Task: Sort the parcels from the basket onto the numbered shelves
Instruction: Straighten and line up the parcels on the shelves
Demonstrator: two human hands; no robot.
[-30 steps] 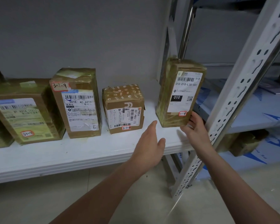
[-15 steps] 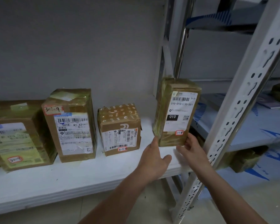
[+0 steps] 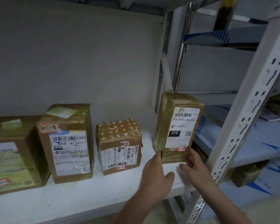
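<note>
A tall taped cardboard parcel with a white label reading 010 stands upright at the right end of the white shelf. My left hand lies with straight fingers against the parcel's lower left corner. My right hand touches its lower right edge, fingers extended. To the left stand three more parcels: a small one tagged 3-1-10, a taller one tagged 3-1-9, and a wide one cut off by the frame edge.
A perforated white shelf upright rises just right of my right hand. Behind it is a neighbouring rack with blue-printed white shelves and a taped parcel on its lower level. A grey wall backs the shelf.
My left hand has come forward to the tall parcel's lower left corner. The right hand stays at its lower right edge. The view has tilted upward.
</note>
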